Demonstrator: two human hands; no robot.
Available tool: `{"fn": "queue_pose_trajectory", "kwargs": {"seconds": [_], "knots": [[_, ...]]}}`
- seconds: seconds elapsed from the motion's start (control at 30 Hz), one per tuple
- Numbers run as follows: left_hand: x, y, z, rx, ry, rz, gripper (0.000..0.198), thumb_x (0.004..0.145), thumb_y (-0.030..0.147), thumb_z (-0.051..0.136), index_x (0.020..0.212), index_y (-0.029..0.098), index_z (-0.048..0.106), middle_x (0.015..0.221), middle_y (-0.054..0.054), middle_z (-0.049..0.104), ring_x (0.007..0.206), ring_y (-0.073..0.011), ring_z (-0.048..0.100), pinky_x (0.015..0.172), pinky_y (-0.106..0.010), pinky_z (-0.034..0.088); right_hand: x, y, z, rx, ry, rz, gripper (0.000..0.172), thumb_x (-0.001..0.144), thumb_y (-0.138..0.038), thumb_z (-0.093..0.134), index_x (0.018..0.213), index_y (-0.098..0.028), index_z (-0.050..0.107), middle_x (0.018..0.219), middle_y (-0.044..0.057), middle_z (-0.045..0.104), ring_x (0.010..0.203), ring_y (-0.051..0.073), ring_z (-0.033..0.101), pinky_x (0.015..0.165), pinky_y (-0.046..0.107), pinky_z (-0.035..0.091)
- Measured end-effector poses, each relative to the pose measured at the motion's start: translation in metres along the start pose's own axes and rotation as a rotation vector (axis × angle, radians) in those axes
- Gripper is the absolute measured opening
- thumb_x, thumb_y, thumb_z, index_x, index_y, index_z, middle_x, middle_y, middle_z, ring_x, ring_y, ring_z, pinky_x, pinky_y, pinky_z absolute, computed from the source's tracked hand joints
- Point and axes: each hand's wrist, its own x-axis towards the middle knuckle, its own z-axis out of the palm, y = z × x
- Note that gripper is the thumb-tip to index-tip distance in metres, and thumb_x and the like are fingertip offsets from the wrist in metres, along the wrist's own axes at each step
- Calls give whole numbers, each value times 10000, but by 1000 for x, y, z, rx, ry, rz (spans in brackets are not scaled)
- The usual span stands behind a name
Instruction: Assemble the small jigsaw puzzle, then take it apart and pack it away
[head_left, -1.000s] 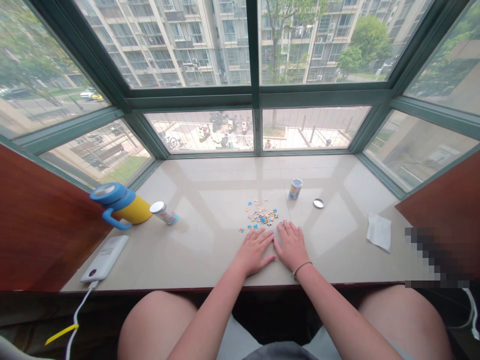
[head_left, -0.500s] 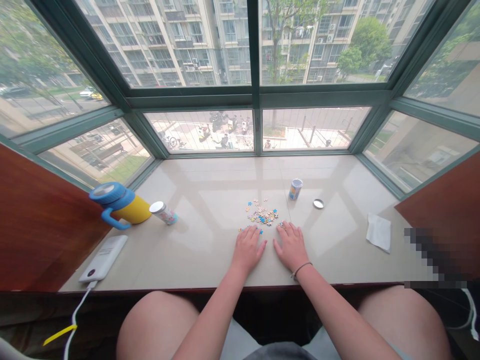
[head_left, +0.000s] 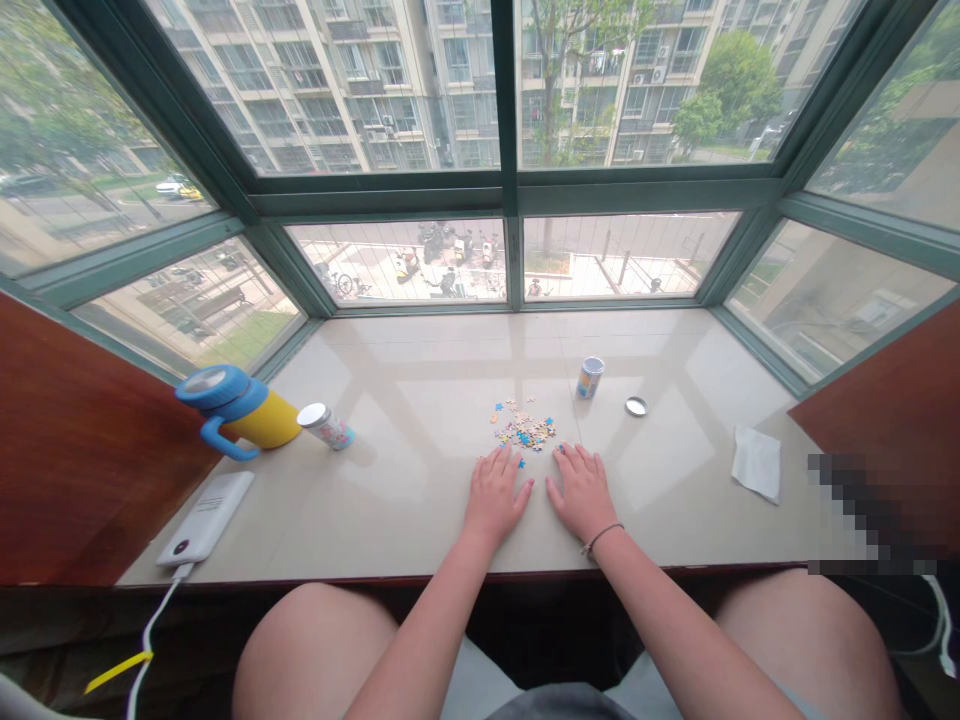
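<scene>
A loose heap of small jigsaw puzzle pieces (head_left: pixel 527 430), some blue and many pale, lies on the glossy sill just beyond my fingertips. My left hand (head_left: pixel 495 494) rests palm down at the near left of the heap, fingers stretched out. One blue puzzle piece (head_left: pixel 522 463) lies beside its fingertips. My right hand (head_left: pixel 582 490) lies flat to the right, fingers spread, with a few pieces at the tips of its fingers. Neither hand grips anything. Behind the heap stands an open printed can (head_left: pixel 590 378), its round metal lid (head_left: pixel 636 407) lying to the right.
On the left are a yellow and blue jug (head_left: pixel 255 410), a white-capped printed can (head_left: pixel 325 427) and a white power bank (head_left: pixel 206 518) with a cable. A white tissue (head_left: pixel 756 464) lies to the right. Green-framed windows (head_left: pixel 513 260) border the sill (head_left: pixel 420 370).
My left fingers have shifted slightly over the pieces at their tips, covering a little more of them. Otherwise both hands stay where they were.
</scene>
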Motion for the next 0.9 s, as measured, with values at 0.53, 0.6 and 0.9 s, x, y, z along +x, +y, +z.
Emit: {"fn": "queue_pose_trajectory", "kwargs": {"seconds": [0.53, 0.6, 0.9], "knots": [[0, 0, -3, -64, 18, 80, 349, 1002, 388, 524, 1291, 235, 644, 1432, -113, 610, 1361, -321, 515, 1159, -554, 384, -3, 4, -5, 177, 94, -280, 271, 995, -239, 551, 1214, -281, 706, 1270, 52, 698, 1292, 271, 548, 1157, 485, 377], [0, 1, -5, -72, 28, 85, 340, 997, 379, 533, 1284, 237, 648, 1423, -116, 612, 1346, -319, 522, 1155, -557, 388, -3, 5, -5, 195, 89, -307, 255, 1000, -226, 548, 1182, -291, 714, 1246, 46, 702, 1273, 260, 556, 1138, 470, 399], [0, 4, -15, -149, 27, 155, 289, 984, 359, 566, 1231, 255, 672, 1323, -102, 652, 1260, -302, 565, 1128, -534, 414, 0, 2, -6, 162, 150, -169, 230, 955, -372, 650, 1152, -267, 706, 1315, 122, 620, 1287, 318, 525, 1131, 538, 388]]}}
